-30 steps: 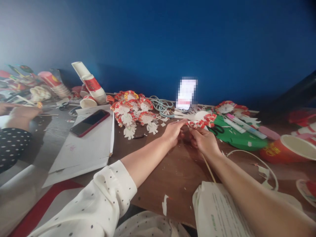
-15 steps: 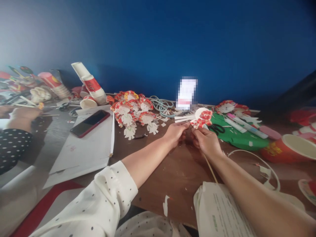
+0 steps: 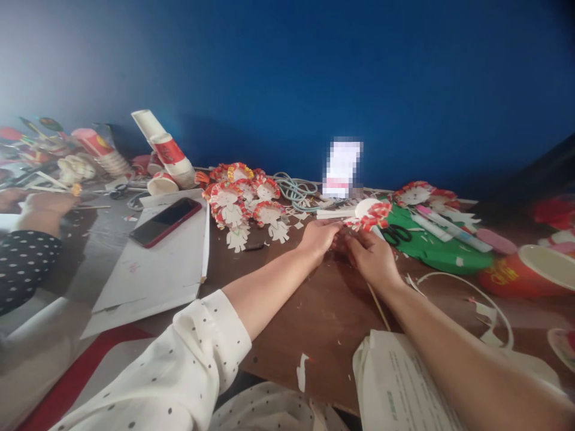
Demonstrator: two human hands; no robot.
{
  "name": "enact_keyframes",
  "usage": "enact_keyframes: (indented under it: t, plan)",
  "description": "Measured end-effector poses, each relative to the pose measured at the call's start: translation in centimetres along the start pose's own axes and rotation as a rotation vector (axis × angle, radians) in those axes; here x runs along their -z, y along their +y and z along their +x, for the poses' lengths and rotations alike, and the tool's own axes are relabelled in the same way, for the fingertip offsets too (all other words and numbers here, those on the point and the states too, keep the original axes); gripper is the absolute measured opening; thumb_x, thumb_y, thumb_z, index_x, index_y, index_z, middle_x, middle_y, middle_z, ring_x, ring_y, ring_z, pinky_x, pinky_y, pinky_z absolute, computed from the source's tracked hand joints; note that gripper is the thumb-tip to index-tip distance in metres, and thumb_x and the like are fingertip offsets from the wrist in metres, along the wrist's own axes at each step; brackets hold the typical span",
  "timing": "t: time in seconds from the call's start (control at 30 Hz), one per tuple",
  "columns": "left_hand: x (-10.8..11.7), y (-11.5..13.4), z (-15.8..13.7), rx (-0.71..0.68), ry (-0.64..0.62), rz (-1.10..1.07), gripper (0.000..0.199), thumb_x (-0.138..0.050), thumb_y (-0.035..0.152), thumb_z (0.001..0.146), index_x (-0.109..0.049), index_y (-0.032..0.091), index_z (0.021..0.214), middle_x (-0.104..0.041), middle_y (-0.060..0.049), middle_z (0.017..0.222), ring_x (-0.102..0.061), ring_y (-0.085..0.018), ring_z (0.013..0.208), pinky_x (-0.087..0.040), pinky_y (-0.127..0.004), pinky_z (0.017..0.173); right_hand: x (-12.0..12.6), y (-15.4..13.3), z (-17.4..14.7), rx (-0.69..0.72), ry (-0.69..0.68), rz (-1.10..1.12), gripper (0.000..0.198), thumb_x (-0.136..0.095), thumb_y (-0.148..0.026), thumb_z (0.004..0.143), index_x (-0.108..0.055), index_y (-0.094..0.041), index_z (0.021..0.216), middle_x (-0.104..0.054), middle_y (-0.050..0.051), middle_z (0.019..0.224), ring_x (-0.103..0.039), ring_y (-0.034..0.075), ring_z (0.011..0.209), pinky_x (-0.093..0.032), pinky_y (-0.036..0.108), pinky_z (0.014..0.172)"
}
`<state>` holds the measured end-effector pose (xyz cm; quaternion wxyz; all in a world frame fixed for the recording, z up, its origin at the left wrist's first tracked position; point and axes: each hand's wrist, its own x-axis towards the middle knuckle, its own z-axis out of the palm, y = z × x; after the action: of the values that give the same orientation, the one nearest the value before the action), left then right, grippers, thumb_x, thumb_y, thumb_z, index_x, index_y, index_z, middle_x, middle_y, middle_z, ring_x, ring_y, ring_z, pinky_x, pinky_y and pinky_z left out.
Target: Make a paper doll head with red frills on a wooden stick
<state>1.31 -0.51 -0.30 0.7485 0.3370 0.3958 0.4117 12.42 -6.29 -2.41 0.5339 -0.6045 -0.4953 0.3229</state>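
At the middle of the table, both hands meet at a paper cutout [image 3: 376,211] with a round white part and a red-and-white ruffled edge. My left hand [image 3: 320,237] is closed in a pinch at its lower left edge. Fingers of my right hand [image 3: 372,252] are closed at its underside, close to the left fingertips. A thin stick [image 3: 378,306] slants down from under the right hand; where its upper end goes is hidden. White paper strips [image 3: 335,214] lie just behind the left hand. Similar paper figures [image 3: 240,205] with ruffled red heads are piled to the left.
A phone [image 3: 166,221] lies on white sheets [image 3: 153,272] at left. Black-handled scissors [image 3: 398,234] and markers [image 3: 453,227] rest on a green sheet [image 3: 431,254]. A red paper cup [image 3: 507,276] lies at right. Another person's hand [image 3: 45,208] works at far left, near stacked cups [image 3: 104,154].
The paper cutout has tipped to a flatter angle between my hands. My right hand has shifted slightly left and its fingers have moved. The stick's lower end has swung a little left.
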Motion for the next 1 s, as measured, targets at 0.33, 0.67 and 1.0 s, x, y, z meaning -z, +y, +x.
enact_keyframes:
  t: [0.33,0.67,1.0]
  plan:
    - [0.2,0.0,0.2,0.016,-0.057,-0.050,0.014,-0.069,0.012,0.078,-0.059,0.011,0.067,-0.044,0.006,0.046,-0.038,-0.004,0.037,-0.029,-0.018,0.042,-0.1,-0.7,0.0,-0.165,-0.062,0.289,0.020,-0.071,-0.036,0.070,-0.059,-0.020,0.073,-0.059,-0.003,0.059,-0.040,0.007,0.037,-0.028,0.022,0.034]
    - [0.3,-0.2,0.4,0.041,-0.104,-0.058,0.029,-0.077,0.019,0.073,-0.052,0.013,0.061,-0.042,0.006,0.047,-0.033,-0.001,0.038,-0.020,-0.017,0.040,-0.3,-0.5,0.1,-0.161,-0.002,0.305,0.026,-0.074,-0.041,0.070,-0.062,-0.019,0.068,-0.054,-0.004,0.052,-0.037,0.006,0.034,-0.022,0.022,0.031]
    - [0.6,0.0,0.4,-0.036,-0.100,0.067,0.018,-0.075,0.023,0.077,-0.062,0.011,0.072,-0.049,0.004,0.057,-0.039,-0.002,0.044,-0.030,-0.017,0.044,0.2,-1.8,0.3,-0.203,0.076,0.312,0.020,-0.071,-0.034,0.065,-0.058,-0.019,0.062,-0.051,-0.005,0.048,-0.034,0.005,0.033,-0.018,0.022,0.032]
